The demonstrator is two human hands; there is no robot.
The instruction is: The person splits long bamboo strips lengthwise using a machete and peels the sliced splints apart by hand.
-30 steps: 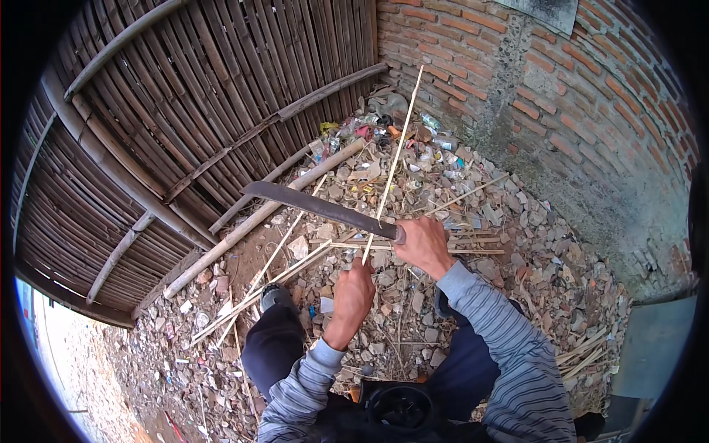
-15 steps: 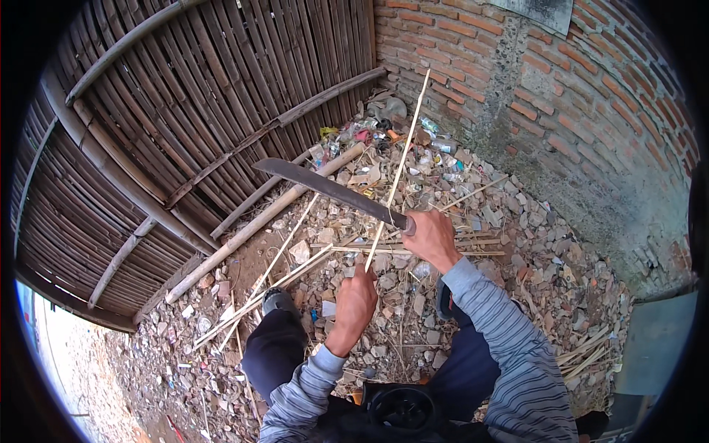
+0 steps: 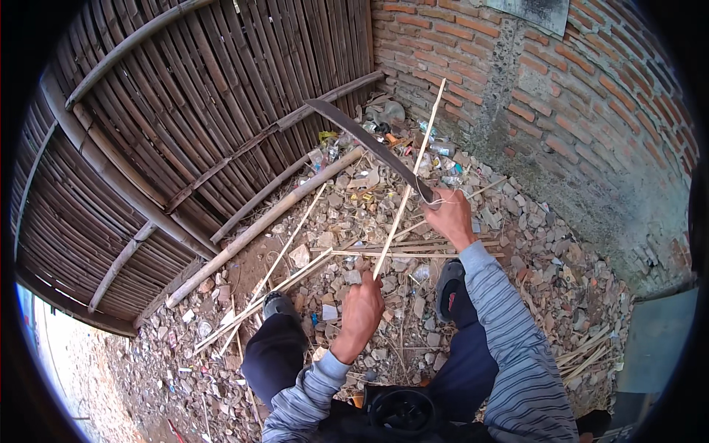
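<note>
Head view, from the left: a dark slatted wall (image 3: 221, 96) rises over a long pole (image 3: 266, 221) lying on rubble (image 3: 546, 273), with several loose pale strips (image 3: 288, 284) fanned out near the left shoe (image 3: 281, 304). Next comes the left hand (image 3: 360, 314), its fingers closed round the lower end of a long pale strip (image 3: 396, 221) that slants up and away, its far end unsupported. The dark blade of a machete (image 3: 377, 148) points to the upper left and crosses this strip close to the handle, where a fine pale curl (image 3: 419, 183) hangs. The right hand (image 3: 450, 215) is clenched on the handle, which it mostly hides. Farther right stand the brick wall (image 3: 576, 111) and, below it, more strips (image 3: 587, 356) in a heap.

The step looks like shaving the strip, so good form would be a low blade angle, light even pressure and strokes running away from the left fingers. A firm hold at the near end should limit twisting; digging in could split the thin piece.
</note>
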